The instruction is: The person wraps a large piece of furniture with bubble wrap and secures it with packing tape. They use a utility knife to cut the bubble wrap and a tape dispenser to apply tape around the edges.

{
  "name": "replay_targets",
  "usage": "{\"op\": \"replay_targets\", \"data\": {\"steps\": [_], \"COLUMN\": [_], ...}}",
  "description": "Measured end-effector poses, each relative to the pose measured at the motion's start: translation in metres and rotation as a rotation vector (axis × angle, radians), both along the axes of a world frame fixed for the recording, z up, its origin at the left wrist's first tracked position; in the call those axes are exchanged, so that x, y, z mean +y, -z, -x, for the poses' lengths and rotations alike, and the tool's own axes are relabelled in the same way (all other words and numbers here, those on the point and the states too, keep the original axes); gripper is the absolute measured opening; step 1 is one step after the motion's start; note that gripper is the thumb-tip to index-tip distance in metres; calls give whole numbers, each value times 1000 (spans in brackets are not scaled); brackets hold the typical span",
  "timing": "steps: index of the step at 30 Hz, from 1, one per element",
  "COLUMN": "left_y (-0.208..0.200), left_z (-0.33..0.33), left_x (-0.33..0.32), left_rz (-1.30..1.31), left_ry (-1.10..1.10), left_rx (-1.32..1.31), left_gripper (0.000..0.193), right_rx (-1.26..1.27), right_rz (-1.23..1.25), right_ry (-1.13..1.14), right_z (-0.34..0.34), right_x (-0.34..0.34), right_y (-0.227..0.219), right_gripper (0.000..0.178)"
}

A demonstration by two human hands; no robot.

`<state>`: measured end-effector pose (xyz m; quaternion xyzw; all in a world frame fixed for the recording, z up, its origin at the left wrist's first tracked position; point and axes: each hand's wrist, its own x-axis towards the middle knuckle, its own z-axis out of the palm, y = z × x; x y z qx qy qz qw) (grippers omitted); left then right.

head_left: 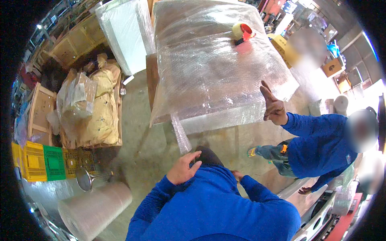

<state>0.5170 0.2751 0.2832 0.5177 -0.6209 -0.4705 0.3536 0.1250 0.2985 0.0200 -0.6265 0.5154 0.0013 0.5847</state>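
Observation:
My left hand [185,168] is in front of my waist, fingers stretched and thumb apart, with nothing seen in it. Just beyond it, a narrow strip of bubble wrap [180,134] hangs from the near edge of a large flat-topped load [209,80] covered in clear bubble wrap. My right hand [238,175] is low at my right hip, its fingers mostly hidden by my body and sleeve. A red tape dispenser [244,34] with a roll of tape lies on top of the wrapped load, far from both hands.
At right, a co-worker in blue holds a hand [274,106] out by the load's near right corner. A crate [120,104] of wrapped brown bundles stands left, with yellow and green plastic crates [54,162], a stool [84,178] and a bubble-wrap roll [94,209] nearer me.

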Motion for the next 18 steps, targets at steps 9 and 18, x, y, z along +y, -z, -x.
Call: {"op": "replay_targets", "data": {"steps": [9,18], "left_y": [-37,-5], "left_z": [-56,-111], "left_x": [-61,-111], "left_rz": [71,291], "left_ry": [-199,-636], "left_rx": [37,-679], "left_gripper": [36,76], "right_rx": [-453,120], "right_rz": [-374,333], "right_ry": [684,237], "right_z": [-81,-103], "right_x": [-114,-115], "right_y": [34,-13], "right_gripper": [22,12]}}
